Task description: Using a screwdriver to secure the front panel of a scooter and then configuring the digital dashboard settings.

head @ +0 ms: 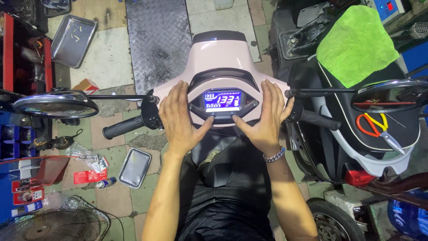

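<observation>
I look down on a pale pink scooter's handlebar cover (pixel 220 53) with a lit blue digital display (pixel 222 99) in its middle. My left hand (pixel 178 118) lies flat on the cover left of the display, its thumb pressing a small button under the screen. My right hand (pixel 266 117), a metal bracelet on its wrist, lies flat on the right side, thumb on the other button. Both hands hold nothing. Black grips stick out at the left (pixel 121 127) and right (pixel 317 118), and round mirrors (pixel 55 105) (pixel 390 95) stand at each end.
A second black scooter (pixel 339 143) stands close on the right, with a green cloth (pixel 356 43) and red-and-yellow scissors (pixel 379 129) on its seat. Metal trays (pixel 73 39) (pixel 134 168), a spray can (pixel 106 183), packets and a fan (pixel 49 225) lie on the tiled floor at left.
</observation>
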